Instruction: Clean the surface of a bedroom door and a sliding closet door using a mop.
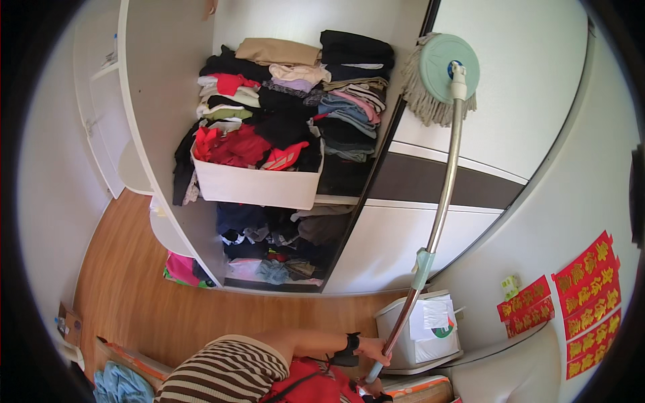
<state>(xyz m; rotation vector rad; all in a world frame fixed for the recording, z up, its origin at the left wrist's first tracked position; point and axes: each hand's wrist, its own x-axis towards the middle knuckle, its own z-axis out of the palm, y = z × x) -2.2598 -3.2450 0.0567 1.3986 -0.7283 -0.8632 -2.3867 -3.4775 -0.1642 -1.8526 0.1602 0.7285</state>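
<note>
A mop with a telescopic metal handle [446,196] slants up across the view. Its round pale-green mop head [443,63], with grey-white strings, is raised in front of the white wardrobe door [509,65]; whether it touches the door I cannot tell. My left hand [374,351] grips the lower handle, a black strap around its wrist. Close to the handle's bottom end, my right hand [374,388] is also closed on it, partly cut off by the picture's lower edge. A green locking collar [423,264] sits partway up the handle.
Left of the door, open wardrobe shelves hold folded clothes [347,116] and a white fabric bin [257,186] of red and black garments. A white lidded box [418,332] with papers stands beside the handle. Red banners [589,287] hang on the right wall. Blue cloth [121,385] lies lower left.
</note>
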